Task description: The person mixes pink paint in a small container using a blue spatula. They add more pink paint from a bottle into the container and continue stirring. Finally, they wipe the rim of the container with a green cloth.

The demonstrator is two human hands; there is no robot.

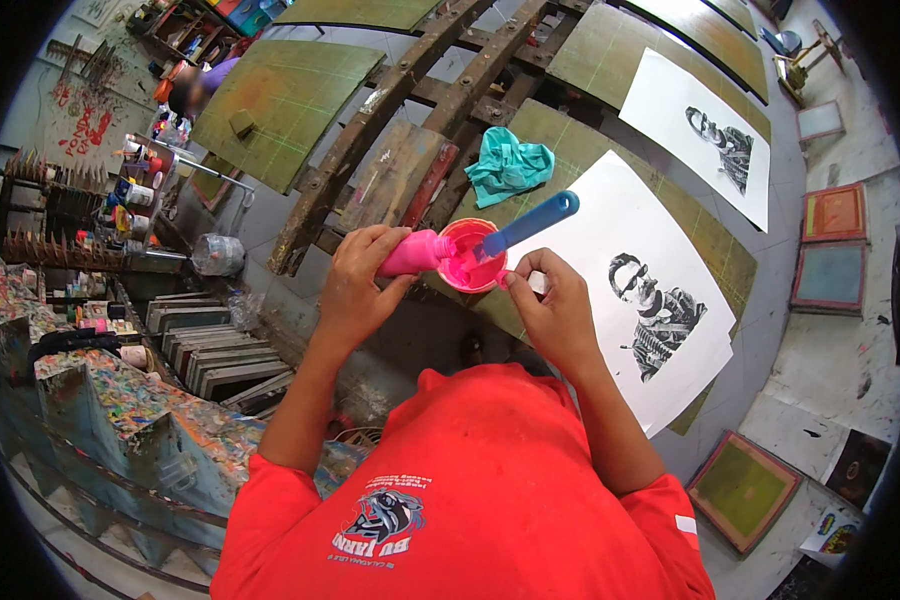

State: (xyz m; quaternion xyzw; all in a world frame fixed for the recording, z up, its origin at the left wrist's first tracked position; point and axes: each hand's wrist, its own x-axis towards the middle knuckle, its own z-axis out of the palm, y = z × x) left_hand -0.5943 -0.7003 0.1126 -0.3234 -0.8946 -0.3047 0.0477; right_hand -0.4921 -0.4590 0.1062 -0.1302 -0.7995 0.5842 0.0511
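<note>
My left hand [362, 275] is wrapped round a pink bottle [410, 253], tipped sideways so its mouth lies over a tub [469, 287] of bright pink ink. Inside the tub leans a blue-handled spatula [535, 222], its lower end in the ink. My right hand [550, 305] is closed at the tub's right side, thumb and finger at its rim, with a small white cap [539, 283] held among the fingers. A crumpled turquoise cloth [510, 165] lies just beyond the tub. On the right is a white sheet [590, 230] printed with a black figure.
Green boards [280, 105] rest along a dark metal frame [370, 125]. A second printed sheet [660, 110] lies at the far right. Framed screens [745, 490] stand along the right wall; several more frames [215, 345] are stacked at left. Someone in purple [215, 78] is at the far left.
</note>
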